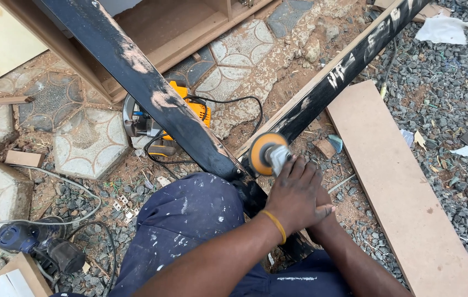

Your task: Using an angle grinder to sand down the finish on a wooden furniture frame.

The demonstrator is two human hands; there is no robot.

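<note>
Black-painted wood, worn bare in patches, forms a V-shaped frame whose two boards meet just beyond the knuckles. A small power sander with an orange disc is gripped by the left hand, fingers wrapped closed around its body, the disc pressed to the frame near the joint. The right hand is tucked beneath the left and mostly hidden; its grip cannot be told. Beyond the sander, under the frame, a yellow circular saw is seen. To the right, a plain board lies on gravel.
</note>
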